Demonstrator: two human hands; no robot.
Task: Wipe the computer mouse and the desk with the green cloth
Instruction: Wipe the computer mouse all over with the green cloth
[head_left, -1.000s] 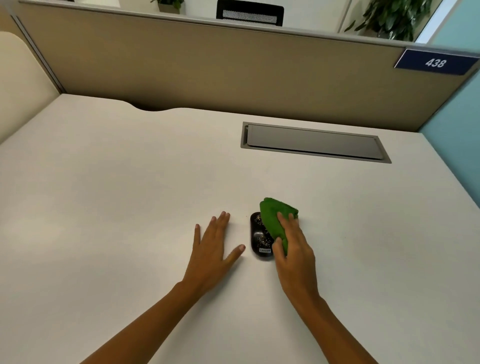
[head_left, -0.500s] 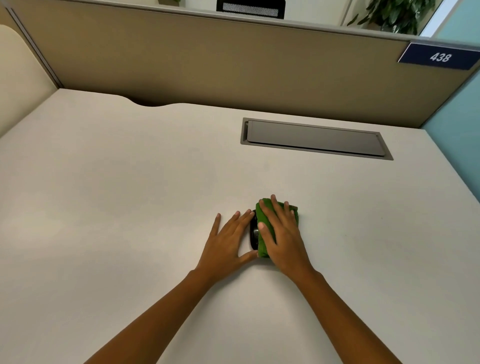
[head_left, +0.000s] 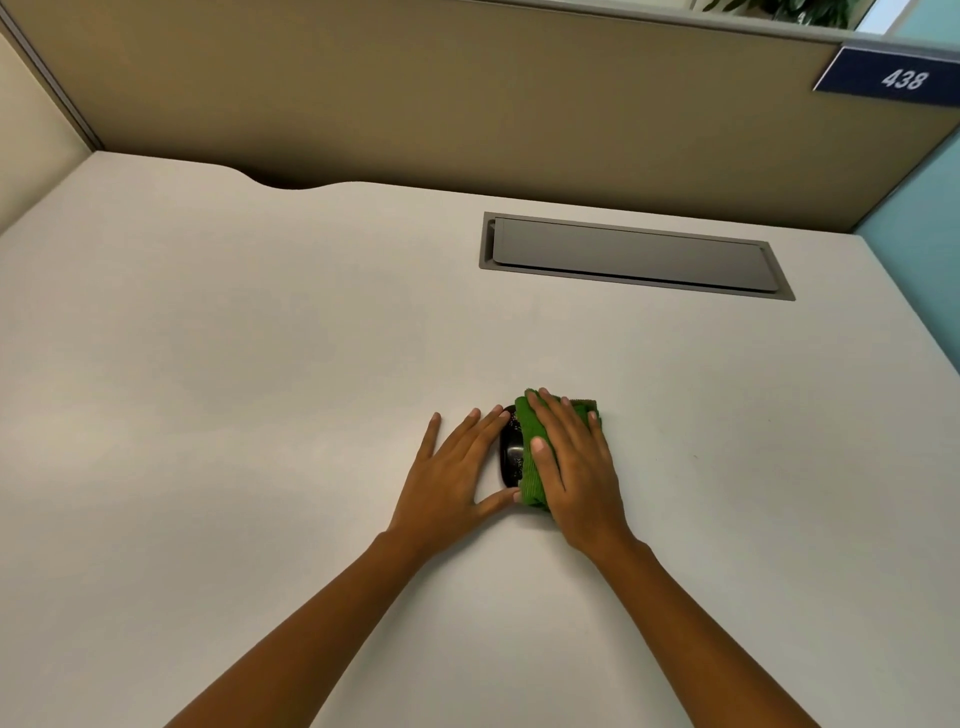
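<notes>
On a pale desk (head_left: 260, 364), a black mouse (head_left: 511, 454) lies a little right of the middle of the view and toward the near side, its long axis running from 6 to 12 o'clock. Most of it is hidden: a folded green cloth (head_left: 532, 470) is draped over its right part, and only a dark, glossy strip along its left edge shows. The right hand (head_left: 574, 467) lies palm down on the cloth with fingers spread and pointing toward 12 o'clock, pressing the fabric flat onto the mouse rather than pinching it; its thumb rests on the cloth near the mouse's exposed strip. A corner of the cloth sticks out past the fingertips toward 1 o'clock. The left hand (head_left: 452, 475) lies flat and unclenched on the desk at the mouse's 9 o'clock side, grasping nothing; its fingertips reach the mouse's far-left edge and its thumb tip touches the near end of the cloth. Both bare forearms come in from the bottom edge. At 12 to 1 o'clock from the mouse, well apart from it, a grey hatch (head_left: 634, 257) is set into the desk. Behind the desk stands a tan partition (head_left: 415, 104), with a blue plate (head_left: 891, 78) reading 438 at 2 o'clock.
</notes>
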